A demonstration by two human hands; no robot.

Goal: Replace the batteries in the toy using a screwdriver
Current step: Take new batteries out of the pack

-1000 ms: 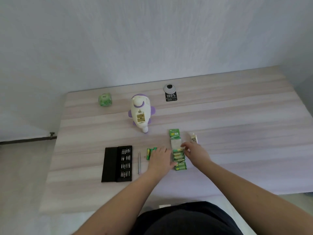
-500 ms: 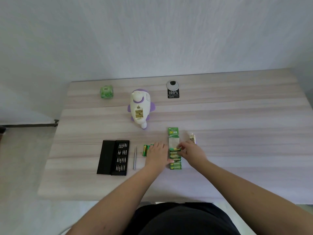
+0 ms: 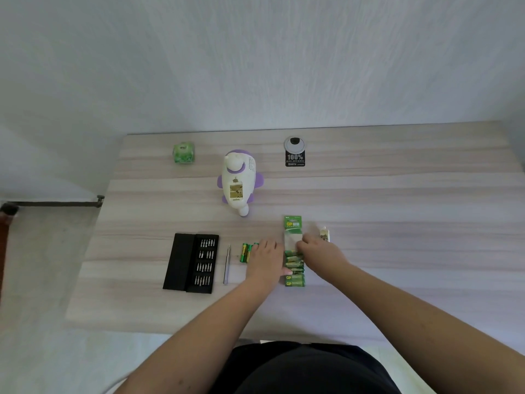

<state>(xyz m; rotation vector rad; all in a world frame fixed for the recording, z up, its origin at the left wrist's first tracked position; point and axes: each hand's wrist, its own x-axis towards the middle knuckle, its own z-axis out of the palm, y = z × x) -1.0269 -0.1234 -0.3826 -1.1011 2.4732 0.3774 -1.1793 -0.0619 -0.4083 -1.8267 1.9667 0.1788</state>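
Fresh batteries are being worked out of their pack while the toy waits with its compartment uncovered.

The battery pack [image 3: 294, 251] is pressed flat under the left hand [image 3: 267, 258], whose fingers lie straight and whose thumb reaches its lower cells; the right hand [image 3: 318, 251] is curled at the pack's torn upper part, though whether a cell is pinched cannot be told. The pack is judged light, thin and bendy, its cells smooth and prone to rolling, so each is best pinched across its middle. Just left of the left hand lie loose batteries [image 3: 246, 252], then a slim screwdriver [image 3: 227, 264] and a bit case [image 3: 191, 263]. Well beyond both hands the toy [image 3: 239, 182] is seen lying on the table [image 3: 397, 194], likely light, hard plastic, best held around its body. A small cover [image 3: 324, 234] lies just beyond the right hand.
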